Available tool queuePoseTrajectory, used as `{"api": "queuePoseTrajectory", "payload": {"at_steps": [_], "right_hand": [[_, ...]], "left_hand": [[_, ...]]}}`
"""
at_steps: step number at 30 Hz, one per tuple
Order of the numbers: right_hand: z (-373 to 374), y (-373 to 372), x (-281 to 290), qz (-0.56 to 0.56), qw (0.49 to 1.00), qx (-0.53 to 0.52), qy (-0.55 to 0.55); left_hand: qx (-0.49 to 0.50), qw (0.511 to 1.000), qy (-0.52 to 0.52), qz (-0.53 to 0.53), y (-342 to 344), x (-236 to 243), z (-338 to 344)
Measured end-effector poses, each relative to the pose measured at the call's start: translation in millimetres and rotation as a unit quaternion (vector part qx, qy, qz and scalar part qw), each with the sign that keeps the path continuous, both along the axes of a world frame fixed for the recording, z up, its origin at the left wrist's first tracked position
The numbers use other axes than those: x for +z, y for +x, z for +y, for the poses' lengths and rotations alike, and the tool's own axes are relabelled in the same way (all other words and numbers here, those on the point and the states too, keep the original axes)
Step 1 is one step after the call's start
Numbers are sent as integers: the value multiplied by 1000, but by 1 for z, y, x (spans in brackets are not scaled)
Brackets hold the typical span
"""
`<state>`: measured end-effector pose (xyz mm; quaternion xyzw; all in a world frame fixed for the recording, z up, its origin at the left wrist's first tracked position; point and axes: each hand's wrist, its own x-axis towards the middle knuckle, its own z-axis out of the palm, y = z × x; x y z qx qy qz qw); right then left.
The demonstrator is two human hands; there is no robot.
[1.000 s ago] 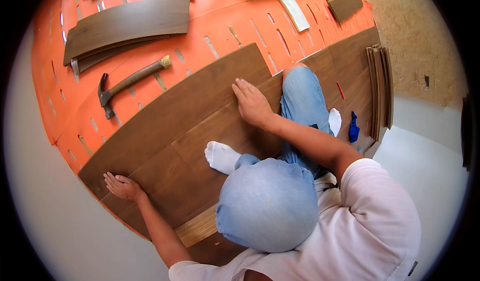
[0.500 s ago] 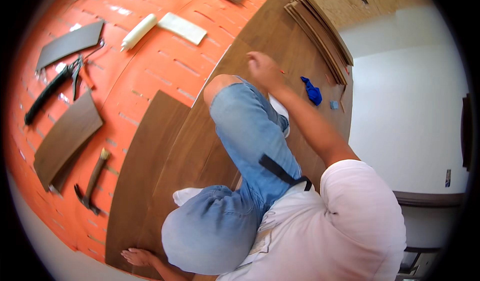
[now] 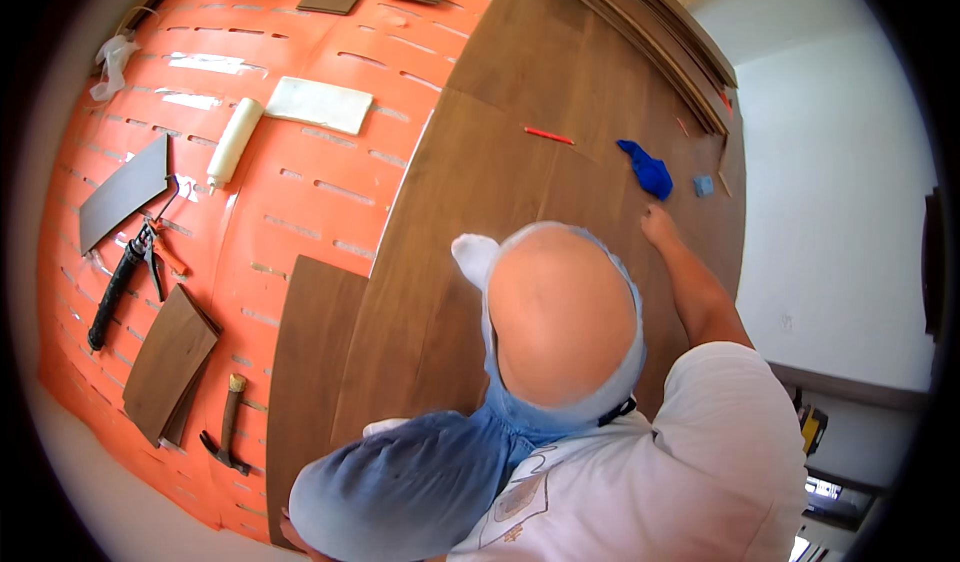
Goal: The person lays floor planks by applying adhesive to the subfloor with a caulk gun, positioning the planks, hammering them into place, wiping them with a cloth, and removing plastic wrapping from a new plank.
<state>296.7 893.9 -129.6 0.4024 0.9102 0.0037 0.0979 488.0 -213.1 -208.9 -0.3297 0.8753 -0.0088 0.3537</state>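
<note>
My right hand (image 3: 657, 224) is on the brown plank floor (image 3: 585, 87) with its fingers curled in, and no object shows in it. Just beyond it lies a crumpled blue cloth (image 3: 648, 174), with a small light-blue block (image 3: 703, 186) to the right. A red pencil (image 3: 549, 136) rests on the planks farther left. At the lower left my left hand (image 3: 288, 534) is down by the edge of the flooring, mostly hidden behind my bent knee, so its fingers cannot be made out.
Orange underlay (image 3: 300, 187) spreads to the left. On it lie a caulking gun (image 3: 128, 272), a claw hammer (image 3: 230, 427), a white cartridge (image 3: 236, 145), a white slab (image 3: 320, 105) and loose plank pieces (image 3: 172, 362). Stacked planks (image 3: 660, 37) lie by the white wall (image 3: 830, 162).
My right hand has moved right and toward me, down beside the blue cloth, its fingers curling in. My body and knees have shifted, and my left hand has slipped mostly behind the knee.
</note>
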Motion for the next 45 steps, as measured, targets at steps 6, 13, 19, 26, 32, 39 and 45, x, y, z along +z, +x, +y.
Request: {"api": "queuePoseTrajectory", "payload": {"at_steps": [6,13,19,26,32,39,45], "right_hand": [[120,-45,-70,-37,997,-60,11],[237,-60,-134,132,961,-135,-200],[184,-93,-80,84,994,-6,-76],[-65,-204,29,141,905,234,-326],[-367,-258,44,-148,670,458,-566],[-669,-207,103,-491,398,427,-646],[-763,-189,121,-397,353,736,-419]], "left_hand": [[73,982,11,175,-19,3,77],[-16,992,38,121,-42,78,235],[38,965,124,227,-107,114,313],[-35,871,322,369,-220,107,383],[-149,725,461,489,-259,94,393],[309,550,518,578,-168,86,351],[392,691,41,606,31,62,185]]}}
